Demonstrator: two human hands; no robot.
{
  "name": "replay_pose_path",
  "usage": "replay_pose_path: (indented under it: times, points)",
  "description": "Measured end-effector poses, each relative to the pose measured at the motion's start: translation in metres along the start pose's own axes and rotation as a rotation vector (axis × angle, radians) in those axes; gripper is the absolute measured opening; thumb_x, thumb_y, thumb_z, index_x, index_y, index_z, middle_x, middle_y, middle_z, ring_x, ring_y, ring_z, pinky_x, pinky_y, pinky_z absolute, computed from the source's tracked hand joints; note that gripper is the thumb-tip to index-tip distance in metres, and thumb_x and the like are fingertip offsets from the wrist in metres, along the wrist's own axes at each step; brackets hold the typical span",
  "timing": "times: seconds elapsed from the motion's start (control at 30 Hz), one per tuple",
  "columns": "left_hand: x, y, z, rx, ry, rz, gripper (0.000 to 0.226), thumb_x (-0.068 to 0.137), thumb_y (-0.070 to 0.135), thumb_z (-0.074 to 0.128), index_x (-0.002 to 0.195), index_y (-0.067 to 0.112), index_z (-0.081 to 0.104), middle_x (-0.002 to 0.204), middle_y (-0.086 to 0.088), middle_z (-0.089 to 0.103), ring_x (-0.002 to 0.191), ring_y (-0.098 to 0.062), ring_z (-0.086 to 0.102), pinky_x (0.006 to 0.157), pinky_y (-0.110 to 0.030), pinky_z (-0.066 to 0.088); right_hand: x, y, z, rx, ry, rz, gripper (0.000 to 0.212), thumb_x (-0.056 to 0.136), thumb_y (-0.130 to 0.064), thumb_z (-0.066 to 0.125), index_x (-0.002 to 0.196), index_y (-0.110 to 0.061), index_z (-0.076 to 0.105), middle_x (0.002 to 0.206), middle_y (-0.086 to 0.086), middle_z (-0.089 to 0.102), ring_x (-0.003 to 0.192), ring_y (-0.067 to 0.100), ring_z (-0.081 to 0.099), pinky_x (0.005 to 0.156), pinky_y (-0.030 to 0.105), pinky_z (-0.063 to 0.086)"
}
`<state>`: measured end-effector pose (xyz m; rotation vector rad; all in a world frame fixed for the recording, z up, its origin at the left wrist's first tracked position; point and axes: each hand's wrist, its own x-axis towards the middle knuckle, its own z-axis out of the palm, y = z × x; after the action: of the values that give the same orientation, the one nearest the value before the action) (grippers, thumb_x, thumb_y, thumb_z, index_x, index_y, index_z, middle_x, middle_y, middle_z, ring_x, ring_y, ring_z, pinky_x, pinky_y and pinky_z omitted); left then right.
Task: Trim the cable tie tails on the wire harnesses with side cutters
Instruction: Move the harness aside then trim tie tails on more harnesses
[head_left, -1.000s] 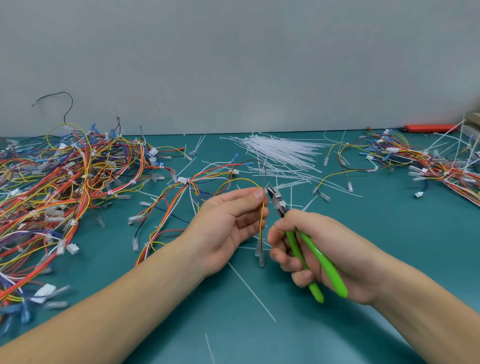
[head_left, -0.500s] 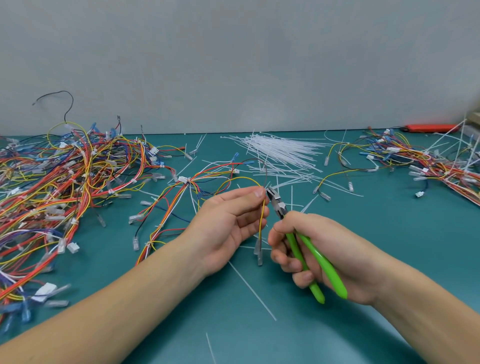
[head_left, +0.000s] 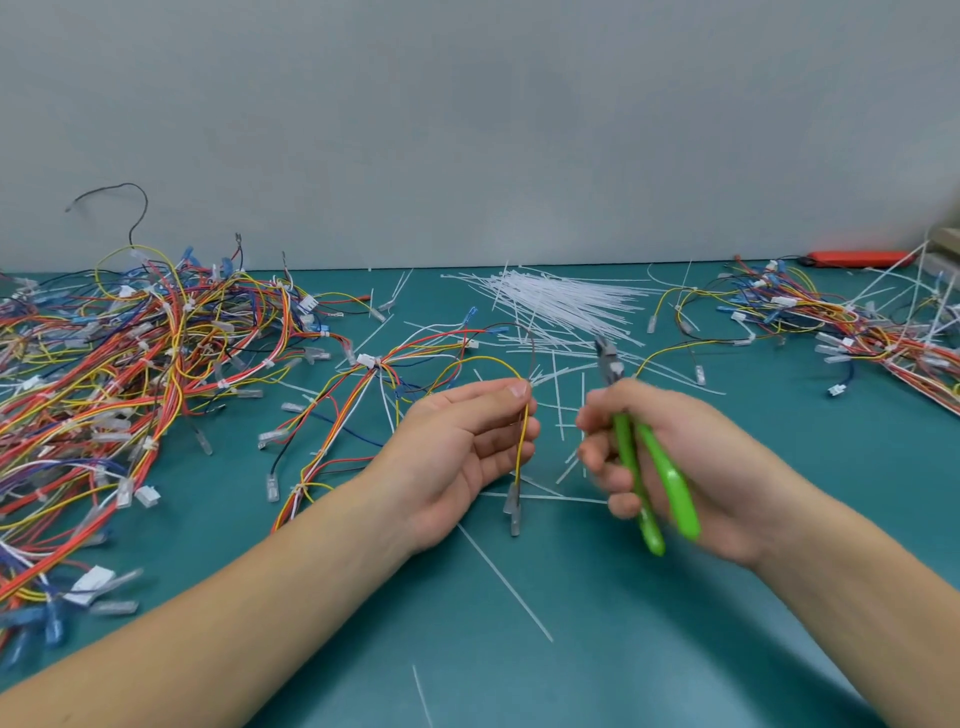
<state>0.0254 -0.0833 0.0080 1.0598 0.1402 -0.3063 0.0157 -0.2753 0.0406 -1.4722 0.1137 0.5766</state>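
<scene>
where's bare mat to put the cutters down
Barest: the near mat between the forearms, with two stray tails, and the stretch right of the right hand, below the right harness pile. Crowded: left harness pile and tie bundle.

Teal tabletop (head_left: 675, 649). Grey wall (head_left: 467, 130) rises behind its far edge. Orange-red flat object (head_left: 857, 258) lies at far right corner, against the wall; what it is cannot be told. Pale boxy thing (head_left: 948, 244) beside it, cut off.
</scene>
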Motion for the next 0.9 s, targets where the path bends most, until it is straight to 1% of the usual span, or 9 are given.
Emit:
replay_pose_path:
  times: [0.07,0.17,0.23,0.4,0.5,0.57,0.67,0.77,0.9]
  points:
    - [0.000,0.002,0.000,0.077,0.004,0.010,0.006,0.092,0.012,0.072,0.096,0.008,0.073,0.083,-0.008,0.072,0.072,-0.018,0.072,0.068,-0.028,0.061,0.002,-0.007,-0.017,-0.189,0.165,-0.054,0.032,0.095,-0.041,0.060,0.095,-0.010,0.067,0.069,0.008,0.062,0.051,0.017,0.045,0.045,0.029,0.036]
    - [-0.004,0.001,0.002,0.349,-0.049,0.045,0.005,0.093,0.013,0.073,0.092,0.009,0.075,0.085,-0.011,0.074,0.081,-0.025,0.075,0.075,-0.031,0.063,0.005,-0.012,-0.047,-0.892,0.472,-0.100,0.031,0.088,-0.054,0.063,0.094,-0.024,0.062,0.081,0.003,0.069,0.069,0.019,0.060,0.061,0.033,0.042]
    - [-0.008,0.003,0.005,0.547,-0.088,0.049,0.013,0.096,0.018,0.071,0.089,0.009,0.077,0.087,-0.010,0.078,0.084,-0.024,0.077,0.078,-0.032,0.064,0.005,-0.014,-0.064,-1.156,0.540,-0.020,0.027,0.086,-0.051,0.067,0.091,-0.025,0.059,0.084,0.002,0.066,0.078,0.016,0.061,0.061,0.032,0.040]
    - [-0.022,0.033,0.010,1.089,-0.117,0.110,0.027,0.096,0.040,0.065,0.094,0.017,0.080,0.092,0.000,0.080,0.098,-0.027,0.075,0.092,-0.050,0.060,0.001,-0.021,-0.097,-1.269,0.465,0.172,0.036,0.083,-0.045,0.072,0.094,-0.010,0.070,0.092,0.012,0.075,0.092,0.027,0.070,0.079,0.034,0.054]
    - [-0.032,0.063,0.007,1.266,-0.180,0.097,0.022,0.099,0.037,0.064,0.095,0.022,0.079,0.089,0.012,0.079,0.090,-0.017,0.077,0.086,-0.051,0.063,-0.004,-0.023,-0.108,-1.286,0.482,0.206,0.042,0.084,-0.045,0.072,0.100,-0.007,0.070,0.097,0.013,0.075,0.096,0.028,0.070,0.080,0.034,0.053]
    - [-0.035,0.086,-0.001,1.224,-0.186,0.124,0.016,0.101,0.026,0.064,0.097,0.018,0.077,0.087,0.006,0.080,0.085,-0.015,0.078,0.076,-0.043,0.066,-0.004,-0.025,-0.114,-1.297,0.487,0.230,0.040,0.085,-0.045,0.072,0.101,-0.008,0.071,0.097,0.012,0.075,0.097,0.028,0.070,0.084,0.034,0.054]
    - [-0.027,0.117,-0.025,1.148,0.017,0.236,0.017,0.101,0.011,0.059,0.099,0.016,0.075,0.085,-0.002,0.079,0.076,-0.015,0.075,0.058,-0.028,0.060,-0.005,-0.024,-0.122,-1.313,0.469,0.245,0.035,0.085,-0.044,0.074,0.098,-0.012,0.071,0.096,0.009,0.075,0.096,0.025,0.070,0.083,0.032,0.052]
    - [-0.013,0.127,-0.053,1.458,0.299,0.250,0.014,0.097,0.016,0.061,0.093,0.020,0.074,0.074,-0.002,0.076,0.060,-0.015,0.071,0.051,-0.027,0.056,-0.005,-0.022,-0.130,-1.326,0.465,0.237,0.023,0.084,-0.041,0.076,0.091,-0.020,0.071,0.088,0.005,0.074,0.089,0.021,0.069,0.071,0.028,0.048]
    - [-0.003,0.118,-0.070,1.638,0.272,-0.014,0.022,0.089,0.036,0.073,0.086,0.014,0.077,0.070,-0.003,0.077,0.064,-0.020,0.076,0.059,-0.031,0.062,0.000,-0.019,-0.142,-1.334,0.499,0.247,0.031,0.073,-0.045,0.086,0.089,-0.027,0.067,0.087,-0.001,0.070,0.082,0.014,0.066,0.073,0.031,0.050]
